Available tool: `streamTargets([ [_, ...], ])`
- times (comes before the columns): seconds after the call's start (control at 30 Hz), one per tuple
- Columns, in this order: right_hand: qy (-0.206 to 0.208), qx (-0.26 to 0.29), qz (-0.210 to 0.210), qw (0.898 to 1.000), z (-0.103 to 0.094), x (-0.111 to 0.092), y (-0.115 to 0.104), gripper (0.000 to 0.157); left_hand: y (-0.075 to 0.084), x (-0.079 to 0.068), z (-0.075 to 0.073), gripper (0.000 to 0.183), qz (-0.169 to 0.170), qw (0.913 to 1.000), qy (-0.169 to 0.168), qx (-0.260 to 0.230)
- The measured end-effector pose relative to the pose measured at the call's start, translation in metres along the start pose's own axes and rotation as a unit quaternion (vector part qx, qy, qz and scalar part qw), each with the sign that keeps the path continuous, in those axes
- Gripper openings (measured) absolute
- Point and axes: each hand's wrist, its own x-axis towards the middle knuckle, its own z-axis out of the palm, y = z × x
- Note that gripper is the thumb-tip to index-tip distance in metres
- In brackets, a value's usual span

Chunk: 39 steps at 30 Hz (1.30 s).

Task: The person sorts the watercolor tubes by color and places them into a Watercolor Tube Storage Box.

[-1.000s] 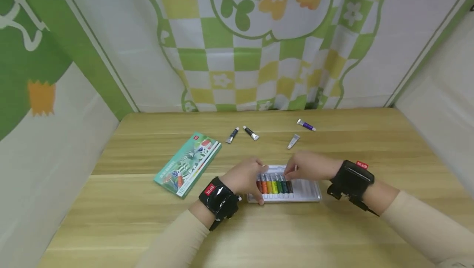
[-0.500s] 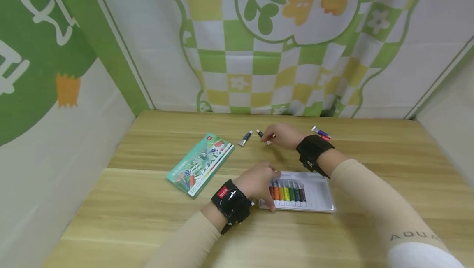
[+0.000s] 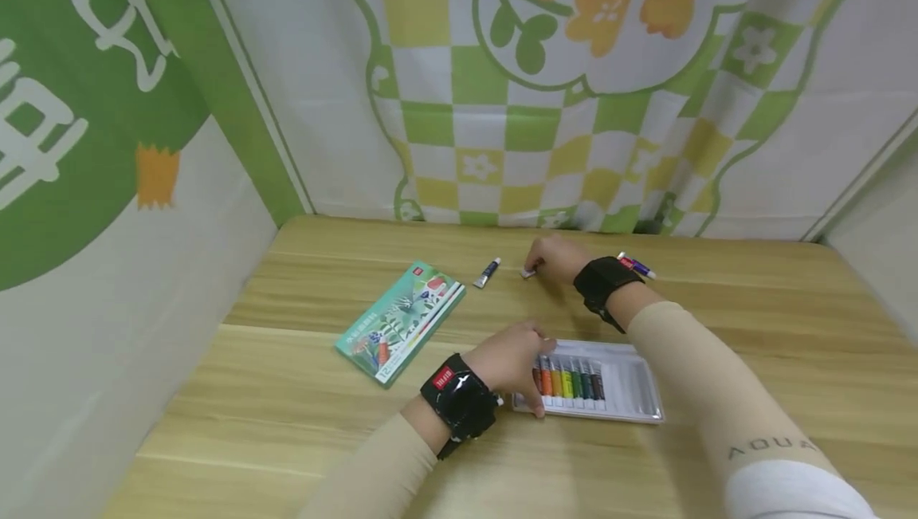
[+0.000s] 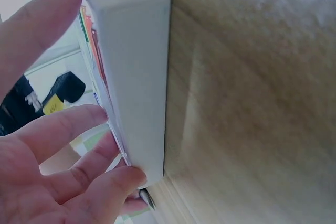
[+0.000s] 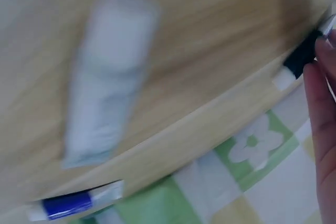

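Observation:
In the head view, my left hand holds the left end of a shallow white tray, thumb at the near edge and fingers at the far edge. The left wrist view shows my fingers on the tray's white side wall. A row of coloured paint tubes lies in the tray's left part. My right hand, beyond the tray, pinches a dark paint tube with a white cap between thumb and finger. In the head view that hand hides most of this tube.
Another dark paint tube lies left of my right hand. A purple-blue tube lies to the right, partly covered by the wrist strap. A white tube shows blurred in the right wrist view. A green illustrated box lies at the left.
My right hand has left the tray and moved to the back, onto one of the dark tubes, pinching it. The left hand stays on the tray. The head view has shifted.

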Motion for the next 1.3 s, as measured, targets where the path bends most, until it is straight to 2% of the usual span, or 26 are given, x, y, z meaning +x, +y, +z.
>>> streamTargets([
  [0.17,-0.013,0.021,0.045,0.999,-0.002,-0.016,0.008,0.010,0.000,0.001,-0.001,0.093,-0.001,1.0000,0.003,0.004],
  [0.37,-0.021,0.053,0.089,0.994,-0.001,-0.034,0.014,0.012,0.003,0.002,0.002,0.096,-0.010,0.9999,-0.001,-0.010],
  [0.53,-0.018,0.064,0.125,0.990,-0.009,-0.055,-0.002,0.007,0.001,0.002,0.004,0.096,-0.007,0.9997,-0.007,-0.023],
  [0.67,0.022,0.107,0.138,0.984,-0.017,-0.077,-0.022,0.008,0.000,0.000,0.001,0.096,-0.008,0.9995,-0.013,-0.028],
  [0.73,0.058,0.155,0.145,0.976,-0.020,-0.093,-0.032,0.012,0.001,0.000,-0.001,0.096,-0.005,0.9994,-0.016,-0.029],
  [0.83,0.096,0.255,0.169,0.947,-0.021,-0.119,-0.047,0.024,0.001,0.003,-0.003,0.095,0.004,0.9995,-0.015,-0.028],
  [0.93,0.096,0.344,0.200,0.912,-0.016,-0.143,-0.059,0.032,0.000,0.004,-0.003,0.095,0.003,0.9995,-0.011,-0.031],
  [1.03,0.075,0.396,0.224,0.887,-0.009,-0.160,-0.068,0.034,-0.003,0.003,-0.005,0.096,-0.002,0.9993,-0.003,-0.036],
  [1.1,0.067,0.411,0.233,0.879,-0.003,-0.169,-0.072,0.034,-0.003,0.003,-0.004,0.097,-0.001,0.9993,-0.002,-0.038],
  [1.3,0.053,0.396,0.260,0.879,0.011,-0.187,-0.080,0.031,-0.001,0.004,-0.001,0.098,0.003,0.9992,-0.002,-0.039],
])
